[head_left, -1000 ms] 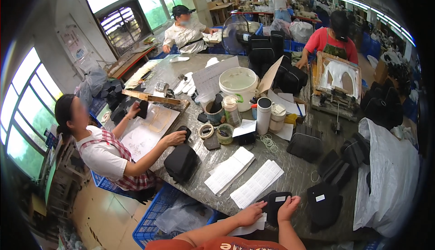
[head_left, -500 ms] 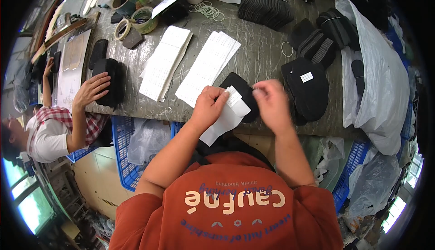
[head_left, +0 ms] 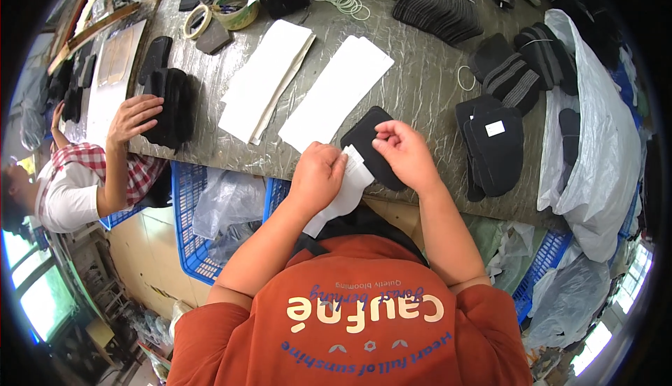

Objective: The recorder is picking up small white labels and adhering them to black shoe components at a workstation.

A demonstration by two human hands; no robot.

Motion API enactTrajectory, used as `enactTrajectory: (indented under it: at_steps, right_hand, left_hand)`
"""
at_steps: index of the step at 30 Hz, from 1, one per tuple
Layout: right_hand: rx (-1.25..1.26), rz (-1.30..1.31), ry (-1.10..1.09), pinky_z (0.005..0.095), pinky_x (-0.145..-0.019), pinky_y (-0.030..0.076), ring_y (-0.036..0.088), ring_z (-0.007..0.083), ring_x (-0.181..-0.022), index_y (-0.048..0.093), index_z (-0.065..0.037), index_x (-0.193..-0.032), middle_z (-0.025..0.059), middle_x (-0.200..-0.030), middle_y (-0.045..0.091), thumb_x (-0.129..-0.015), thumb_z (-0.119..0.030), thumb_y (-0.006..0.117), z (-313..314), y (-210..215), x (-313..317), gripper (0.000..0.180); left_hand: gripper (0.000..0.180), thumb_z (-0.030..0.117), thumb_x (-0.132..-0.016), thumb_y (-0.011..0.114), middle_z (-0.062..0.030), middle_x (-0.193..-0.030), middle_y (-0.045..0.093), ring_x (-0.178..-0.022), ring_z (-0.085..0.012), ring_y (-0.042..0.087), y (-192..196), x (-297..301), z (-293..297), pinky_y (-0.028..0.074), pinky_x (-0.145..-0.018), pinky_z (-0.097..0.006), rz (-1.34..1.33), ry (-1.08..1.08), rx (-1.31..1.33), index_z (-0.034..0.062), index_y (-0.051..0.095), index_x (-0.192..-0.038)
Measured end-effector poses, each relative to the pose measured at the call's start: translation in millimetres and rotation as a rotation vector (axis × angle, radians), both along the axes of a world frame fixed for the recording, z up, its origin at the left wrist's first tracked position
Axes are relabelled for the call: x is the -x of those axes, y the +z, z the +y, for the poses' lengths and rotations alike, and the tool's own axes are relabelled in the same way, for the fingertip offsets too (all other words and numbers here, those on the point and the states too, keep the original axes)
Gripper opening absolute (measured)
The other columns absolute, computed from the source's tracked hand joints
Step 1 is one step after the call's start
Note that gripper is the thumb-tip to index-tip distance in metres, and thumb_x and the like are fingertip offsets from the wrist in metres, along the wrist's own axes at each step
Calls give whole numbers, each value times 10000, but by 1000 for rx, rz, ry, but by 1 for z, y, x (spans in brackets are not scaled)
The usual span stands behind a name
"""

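My left hand [head_left: 320, 176] is closed on a strip of white labels [head_left: 355, 170], whose loose end hangs down past the table's front edge. Beside it lies a rounded black fabric pad [head_left: 365, 137] at the table edge. Over this pad's right side is my right hand [head_left: 406, 151], its thumb and fingertips pinched together; whatever is between them is too small to make out. To the right, a stack of similar black pads [head_left: 483, 151] carries a small white label [head_left: 495, 128] on top.
Two piles of white label sheets [head_left: 269, 81] [head_left: 339, 95] lie ahead. Rubber bands [head_left: 343, 2], tape rolls [head_left: 197, 22] and a banded black stack [head_left: 437, 4] stand farther back. A white plastic bag [head_left: 595, 148] is at right. A co-worker's hand [head_left: 136, 116] rests on black pads at left.
My right hand has moved left and down over the black pad, its fingers now less blurred. My left hand keeps the label strip, lowered slightly. The whole view has shifted a little.
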State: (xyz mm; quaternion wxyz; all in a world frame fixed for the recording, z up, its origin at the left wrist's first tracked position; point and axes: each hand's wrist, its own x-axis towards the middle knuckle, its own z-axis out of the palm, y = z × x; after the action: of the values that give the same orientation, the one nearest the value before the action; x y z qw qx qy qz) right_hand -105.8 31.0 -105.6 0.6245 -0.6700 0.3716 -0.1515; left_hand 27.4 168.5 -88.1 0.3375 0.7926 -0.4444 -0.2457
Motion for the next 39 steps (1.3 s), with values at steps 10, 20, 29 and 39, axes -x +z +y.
enactTrajectory:
  at_steps: [10,20,29,39]
  right_hand:
    - [-81,-134,-62,226,-615,429,490,62,-678,565,-28,-833,-12,-736,545,-834,-26,617,5,1,-6,53]
    - [3,87,-57,258,-576,453,547,95,-619,594,12,-794,41,-682,605,-812,-35,631,-7,-26,-10,62]
    - [127,177,-27,310,-572,469,601,184,-607,618,-6,-794,99,-681,632,-776,-77,657,-6,-33,-12,83]
    - [208,219,-70,330,-583,483,622,212,-624,619,-32,-821,91,-698,646,-756,-111,683,-3,-31,-15,121]
  left_hand:
    - [94,72,-805,596,-161,-839,621,-853,-307,579,-2,-3,5,462,-738,-397,-14,-11,-67,-19,615,-788]
    - [92,35,-746,566,-198,-1189,553,-1183,-349,474,-10,19,6,392,-987,-413,-242,-409,-1,-34,600,-796]
    - [105,37,-750,555,-207,-1199,543,-1190,-351,465,-8,19,6,366,-1009,-422,-238,-432,-29,-38,600,-807]
    - [168,97,-781,527,-140,-1376,426,-1229,-284,423,-5,22,4,310,-1040,-463,-381,-493,-193,0,610,-890]
